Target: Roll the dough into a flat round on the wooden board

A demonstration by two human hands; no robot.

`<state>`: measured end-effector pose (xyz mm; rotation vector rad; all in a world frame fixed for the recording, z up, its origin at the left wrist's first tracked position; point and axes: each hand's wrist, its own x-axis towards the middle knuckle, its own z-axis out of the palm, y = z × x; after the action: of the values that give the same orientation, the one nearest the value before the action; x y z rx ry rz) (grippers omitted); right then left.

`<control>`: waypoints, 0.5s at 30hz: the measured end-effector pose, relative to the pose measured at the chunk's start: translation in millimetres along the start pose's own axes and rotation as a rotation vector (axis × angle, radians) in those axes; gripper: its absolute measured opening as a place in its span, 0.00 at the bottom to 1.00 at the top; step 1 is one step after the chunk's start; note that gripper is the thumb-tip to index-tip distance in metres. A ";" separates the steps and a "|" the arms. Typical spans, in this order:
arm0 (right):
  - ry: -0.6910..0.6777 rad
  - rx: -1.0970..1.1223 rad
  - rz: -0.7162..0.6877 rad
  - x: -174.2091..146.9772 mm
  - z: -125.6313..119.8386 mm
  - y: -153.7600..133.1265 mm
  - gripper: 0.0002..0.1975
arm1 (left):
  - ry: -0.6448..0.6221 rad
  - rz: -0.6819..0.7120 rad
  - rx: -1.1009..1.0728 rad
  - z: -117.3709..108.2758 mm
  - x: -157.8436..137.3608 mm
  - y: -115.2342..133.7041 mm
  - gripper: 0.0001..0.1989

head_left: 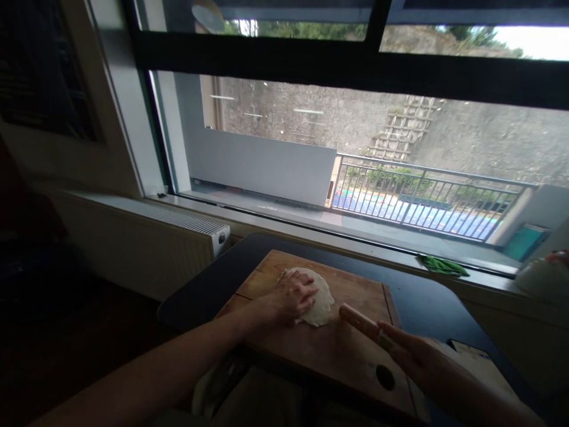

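Head view: at the middle of the board (347, 362), the left hand (296, 292) lies open over the dough (320, 301), likely steadying it; toward the board's right, the right hand (406, 344) wraps the rolling pin (358, 321), seemingly held clear

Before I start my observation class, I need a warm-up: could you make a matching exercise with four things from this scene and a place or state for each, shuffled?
1. Dough
2. Rolling pin
3. Board
4. Radiator

A. Lying flat on the dark table
B. Held in the right hand
C. Standing left of the table
D. Whitish, under the left hand

Pairs: 1-D, 2-B, 3-A, 4-C
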<state>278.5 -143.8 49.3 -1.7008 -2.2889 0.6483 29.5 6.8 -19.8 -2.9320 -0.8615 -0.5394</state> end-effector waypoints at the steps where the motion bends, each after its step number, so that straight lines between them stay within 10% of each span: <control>1: 0.028 -0.026 0.033 3.4 2.0 -1.3 0.22 | 0.037 -0.037 0.000 1.4 -4.5 -2.8 0.17; 15: 0.091 -0.236 0.009 -11.1 14.5 -28.6 0.28 | 0.039 -0.108 -0.032 7.0 -14.7 0.3 0.20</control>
<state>251.5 -164.2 50.9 -1.8002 -2.3731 0.3038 20.3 -0.2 -31.3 -2.9056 -1.0213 -0.6202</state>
